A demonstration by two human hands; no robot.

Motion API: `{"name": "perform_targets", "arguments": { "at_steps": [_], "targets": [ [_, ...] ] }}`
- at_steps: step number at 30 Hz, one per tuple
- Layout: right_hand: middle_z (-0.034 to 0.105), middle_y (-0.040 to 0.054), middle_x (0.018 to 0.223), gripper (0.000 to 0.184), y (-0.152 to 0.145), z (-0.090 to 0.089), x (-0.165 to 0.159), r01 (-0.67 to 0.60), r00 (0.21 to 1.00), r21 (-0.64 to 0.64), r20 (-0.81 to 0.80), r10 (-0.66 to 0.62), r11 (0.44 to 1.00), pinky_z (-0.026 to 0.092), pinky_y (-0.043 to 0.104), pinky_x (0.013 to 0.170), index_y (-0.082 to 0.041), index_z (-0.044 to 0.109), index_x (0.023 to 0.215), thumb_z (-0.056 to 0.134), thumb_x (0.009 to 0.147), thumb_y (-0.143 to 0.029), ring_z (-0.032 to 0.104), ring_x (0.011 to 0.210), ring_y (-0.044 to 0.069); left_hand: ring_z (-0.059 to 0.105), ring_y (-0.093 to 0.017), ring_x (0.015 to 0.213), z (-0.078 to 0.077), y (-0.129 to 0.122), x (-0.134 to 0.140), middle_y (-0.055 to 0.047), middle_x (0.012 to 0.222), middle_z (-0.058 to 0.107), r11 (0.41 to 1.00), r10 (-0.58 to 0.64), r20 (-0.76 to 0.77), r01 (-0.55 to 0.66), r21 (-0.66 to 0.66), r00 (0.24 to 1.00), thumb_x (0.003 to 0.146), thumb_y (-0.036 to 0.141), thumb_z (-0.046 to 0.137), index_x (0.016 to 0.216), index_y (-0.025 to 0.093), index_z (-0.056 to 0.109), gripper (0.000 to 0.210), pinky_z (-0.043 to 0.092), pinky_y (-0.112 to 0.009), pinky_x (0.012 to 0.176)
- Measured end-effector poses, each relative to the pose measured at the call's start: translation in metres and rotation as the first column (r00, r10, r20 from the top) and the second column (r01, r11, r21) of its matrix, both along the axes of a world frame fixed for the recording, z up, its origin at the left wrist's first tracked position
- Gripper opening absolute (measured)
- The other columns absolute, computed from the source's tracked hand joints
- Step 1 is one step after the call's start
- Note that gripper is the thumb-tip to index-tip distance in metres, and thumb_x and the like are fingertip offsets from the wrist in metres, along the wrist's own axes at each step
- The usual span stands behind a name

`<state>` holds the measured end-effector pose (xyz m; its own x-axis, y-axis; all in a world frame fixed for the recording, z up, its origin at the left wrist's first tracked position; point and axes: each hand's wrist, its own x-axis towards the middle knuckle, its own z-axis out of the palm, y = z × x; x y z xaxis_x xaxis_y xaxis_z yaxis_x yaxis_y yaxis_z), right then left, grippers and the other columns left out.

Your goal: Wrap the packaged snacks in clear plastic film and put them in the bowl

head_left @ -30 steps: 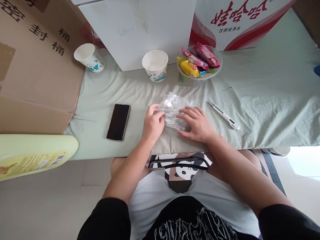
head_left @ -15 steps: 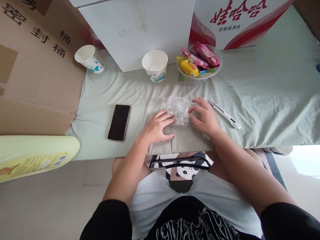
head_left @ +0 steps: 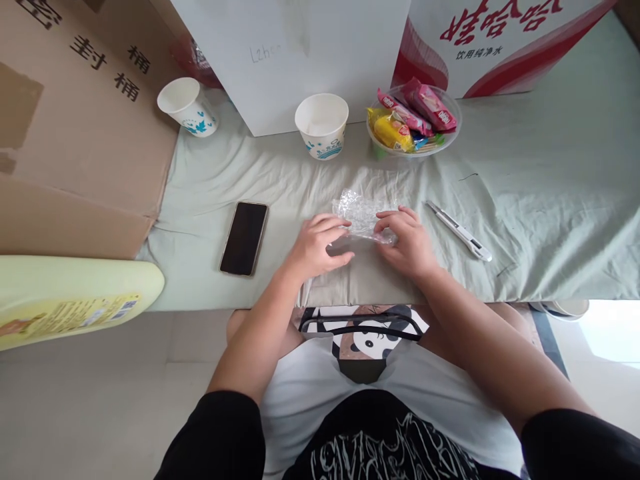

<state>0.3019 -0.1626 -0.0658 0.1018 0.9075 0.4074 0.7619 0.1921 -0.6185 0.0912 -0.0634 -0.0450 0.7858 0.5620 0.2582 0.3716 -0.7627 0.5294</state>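
Plastic wrap: clear, crumpled film (head_left: pixel 363 212), flat-ish on the green cloth (head_left: pixel 540 207), between the two hands; bag or loose sheet, can't tell.
Long axis of wrap: roughly left-right, across the front of the person; outline ragged, so approximate.
Key relation (judged): near edge of wrap and its two near corners against the fingertips; film body extends away from the person, beyond the fingers.
Nearer hand: both at the wrap; right hand (head_left: pixel 410 243) overlaps more of it, left hand (head_left: pixel 316 245) reaches only the left near corner.
Left fingers: laid forward, wide gap to the thumb, tips at the film's left side; thumb off the film, over cloth; no grip seen.
Right fingers: curled inward at the film's right end, thumb tucked low; pinching or just resting, can't tell.
Wrap from left fingers: to the right and slightly beyond.
Wrap from right fingers: to the left and slightly beyond, its right near corner at the curled fingertips.
Utility knife: white (head_left: pixel 460 231), just right of the right hand, slanted, untouched.
Smartphone: dark screen up (head_left: pixel 244 239), left of the left hand, apart.
Beyond wrap: paper cup (head_left: pixel 325 133) and snack bowl (head_left: pixel 454 135), neither touched.
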Motion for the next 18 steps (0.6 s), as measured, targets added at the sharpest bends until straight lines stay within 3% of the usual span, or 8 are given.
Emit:
{"name": "perform_targets", "arguments": {
  "at_steps": [3,7,11,13,15,18],
  "targets": [
    [0.074,0.0028,0.089,0.011,0.000,0.006,0.011,0.024,0.995,-0.024,-0.097,-0.026,0.999,0.047,0.052,0.105,-0.027,0.055,0.085,0.056,0.076,-0.021,0.073,0.099,0.028,0.063,-0.030,0.124,0.001,0.002,-0.002,-0.007,0.111,0.078,0.996,0.043,-0.086,-0.049,-0.070,0.995,0.081,0.022,0.076,0.105,0.021,0.073,0.025,0.044,-0.051,0.108],
    [0.074,0.0053,0.093,0.010,-0.005,0.018,0.013,0.063,0.984,-0.067,-0.163,-0.074,0.996,0.054,0.042,0.083,-0.026,0.053,0.084,0.054,0.075,-0.022,0.071,0.095,0.027,0.071,-0.019,0.089,-0.002,0.006,-0.003,-0.005,0.093,0.077,0.966,0.182,0.003,-0.178,-0.190,0.983,0.089,0.020,0.063,0.095,0.019,0.072,0.011,0.053,-0.035,0.086],
    [0.067,-0.0006,0.072,0.012,-0.004,0.018,0.009,0.224,0.955,-0.175,-0.158,-0.252,0.959,0.046,0.032,0.058,-0.026,0.056,0.094,0.057,0.082,-0.028,0.058,0.060,0.018,0.066,-0.013,0.067,-0.002,0.004,0.000,0.000,0.078,0.075,0.924,0.259,0.068,-0.227,-0.309,0.963,0.093,0.028,0.060,0.105,0.019,0.069,0.018,0.052,-0.027,0.070],
    [0.068,-0.0016,0.079,0.022,-0.001,0.015,0.009,0.261,0.941,-0.179,-0.170,-0.291,0.948,0.047,0.032,0.057,-0.027,0.056,0.106,0.058,0.085,-0.029,0.053,0.052,0.015,0.063,-0.012,0.062,0.000,0.002,0.002,0.002,0.073,0.074,0.913,0.300,0.036,-0.276,-0.301,0.953,0.092,0.028,0.061,0.112,0.020,0.067,0.022,0.051,-0.026,0.069],
    [0.071,0.0026,0.100,0.029,0.002,0.011,0.011,0.287,0.941,-0.126,-0.145,-0.304,0.949,0.051,0.035,0.062,-0.027,0.055,0.114,0.057,0.085,-0.025,0.055,0.055,0.013,0.064,-0.012,0.062,0.001,0.001,0.004,0.003,0.071,0.073,0.902,0.345,-0.017,-0.336,-0.273,0.939,0.092,0.025,0.061,0.117,0.021,0.066,0.026,0.050,-0.026,0.069],
    [0.064,0.0106,0.123,0.031,0.003,0.009,0.011,0.344,0.939,0.028,-0.002,-0.344,0.938,0.054,0.041,0.075,-0.027,0.057,0.115,0.055,0.084,-0.020,0.067,0.081,0.021,0.066,-0.014,0.066,0.004,0.000,0.005,0.004,0.073,0.073,0.890,0.387,-0.091,-0.398,-0.221,0.918,0.090,0.023,0.063,0.124,0.022,0.063,0.034,0.050,-0.027,0.071]
  ]
}}
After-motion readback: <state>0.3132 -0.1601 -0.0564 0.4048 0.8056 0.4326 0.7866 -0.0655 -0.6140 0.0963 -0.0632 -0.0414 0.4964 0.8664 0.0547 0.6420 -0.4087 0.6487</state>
